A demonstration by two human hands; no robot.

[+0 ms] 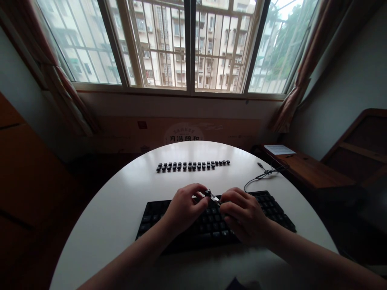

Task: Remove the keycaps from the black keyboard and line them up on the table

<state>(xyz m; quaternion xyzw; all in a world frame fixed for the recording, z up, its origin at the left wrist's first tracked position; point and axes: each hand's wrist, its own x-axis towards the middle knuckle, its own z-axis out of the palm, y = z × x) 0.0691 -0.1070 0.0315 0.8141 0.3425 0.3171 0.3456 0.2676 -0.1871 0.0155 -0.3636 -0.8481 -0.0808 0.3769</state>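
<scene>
A black keyboard (pixel 213 235) lies on the white table, partly covered by both hands. Above its upper keys, my left hand (pixel 186 203) pinches a small black keycap (pixel 207 193) between thumb and fingertips. My right hand (pixel 242 211) is closed around a slim silvery tool that looks like a keycap puller (pixel 215 199), its metal end meeting the keycap. The tool's other end is hidden in my right fingers. Beyond the keyboard, several loose black keycaps (pixel 190 166) stand in two neat rows.
The round white table (pixel 105 225) has its curved far edge toward the window. A dark cable (pixel 263 174) loops at the right behind the keyboard. A wooden bench (pixel 305 169) bearing a white sheet of paper (pixel 279 149) stands to the right. A dark object pokes in at the bottom edge.
</scene>
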